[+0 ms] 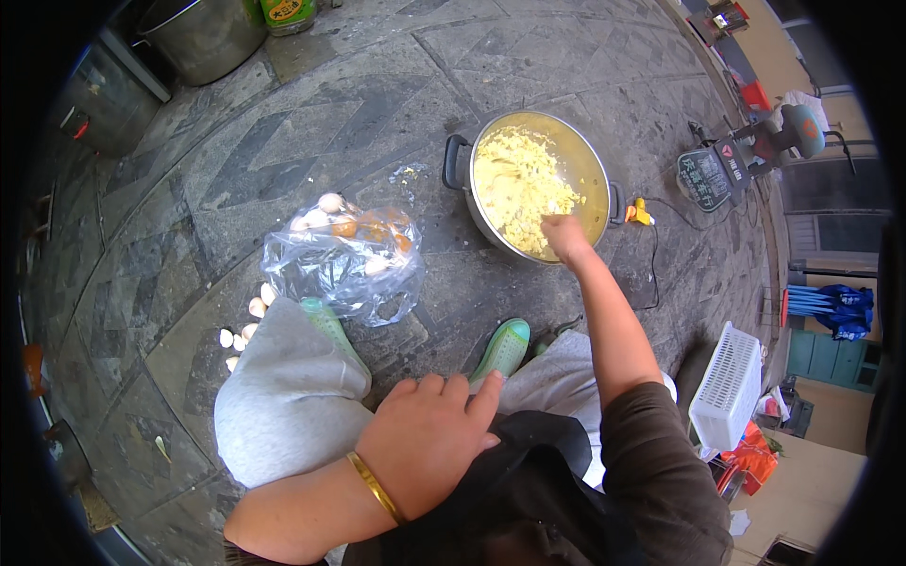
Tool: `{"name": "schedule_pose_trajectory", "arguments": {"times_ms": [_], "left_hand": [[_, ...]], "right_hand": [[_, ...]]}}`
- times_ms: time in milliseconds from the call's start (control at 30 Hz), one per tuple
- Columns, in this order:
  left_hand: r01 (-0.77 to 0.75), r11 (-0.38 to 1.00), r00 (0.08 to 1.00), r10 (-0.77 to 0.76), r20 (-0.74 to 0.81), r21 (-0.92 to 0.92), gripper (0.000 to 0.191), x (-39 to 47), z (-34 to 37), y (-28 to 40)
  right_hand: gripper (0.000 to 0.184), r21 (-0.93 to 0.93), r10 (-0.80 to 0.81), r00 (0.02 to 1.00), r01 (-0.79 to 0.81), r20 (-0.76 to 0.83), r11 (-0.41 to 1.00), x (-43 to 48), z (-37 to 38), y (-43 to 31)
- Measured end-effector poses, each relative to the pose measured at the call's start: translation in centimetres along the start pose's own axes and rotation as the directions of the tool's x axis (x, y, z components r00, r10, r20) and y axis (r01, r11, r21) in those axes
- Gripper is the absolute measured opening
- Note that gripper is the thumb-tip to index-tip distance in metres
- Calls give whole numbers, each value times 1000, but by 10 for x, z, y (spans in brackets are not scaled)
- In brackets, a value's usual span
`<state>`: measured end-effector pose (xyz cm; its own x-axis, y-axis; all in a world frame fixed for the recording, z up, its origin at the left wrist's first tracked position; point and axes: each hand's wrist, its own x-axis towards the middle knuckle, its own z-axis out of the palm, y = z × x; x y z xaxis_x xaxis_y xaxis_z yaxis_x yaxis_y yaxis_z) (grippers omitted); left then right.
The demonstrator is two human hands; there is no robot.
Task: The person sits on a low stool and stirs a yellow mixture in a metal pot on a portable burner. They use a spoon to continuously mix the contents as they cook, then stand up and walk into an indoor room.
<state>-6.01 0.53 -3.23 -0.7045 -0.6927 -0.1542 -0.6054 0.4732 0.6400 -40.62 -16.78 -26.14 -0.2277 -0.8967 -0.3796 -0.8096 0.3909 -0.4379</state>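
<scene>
A two-handled metal pot (594, 170) stands on the stone paving and holds a yellow, crumbly food mass (509, 177), which looks like egg. My right hand (565, 237) reaches over the pot's near rim, its fingers at the yellow mass; whether they grip any of it is hidden. In front of my body, above my lap, my left hand (432, 435) rests with its fingers spread and nothing in it, a gold bangle (375, 488) on its wrist. Left of the pot lies a clear plastic bag (340, 262), with whole eggs (330, 204) and orange-brown matter in and around it.
More eggshells or eggs (257, 307) lie beside my left knee. A yellow plug connector (640, 212) with a black cable is close to the pot's right handle. Further right are a white plastic basket (725, 385) and a parked scooter (743, 159). Large metal pots (205, 42) stand at upper left.
</scene>
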Motion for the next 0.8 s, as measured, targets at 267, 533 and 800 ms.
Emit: {"name": "schedule_pose_trajectory", "arguments": {"times_ms": [267,533,800], "left_hand": [[2,1000,1000,-2,-19,-4,51,-1,1,1],[-6,1000,999,6,-39,-4,52,-1,10,4],[-5,1000,999,6,-38,24,46,-3,23,8]], "right_hand": [[29,-179,-98,957,151,273,972,-86,-54,0],[30,-213,-25,990,-5,-138,977,-41,-27,64],[35,-113,152,951,-188,-270,976,-25,-61,93]]}}
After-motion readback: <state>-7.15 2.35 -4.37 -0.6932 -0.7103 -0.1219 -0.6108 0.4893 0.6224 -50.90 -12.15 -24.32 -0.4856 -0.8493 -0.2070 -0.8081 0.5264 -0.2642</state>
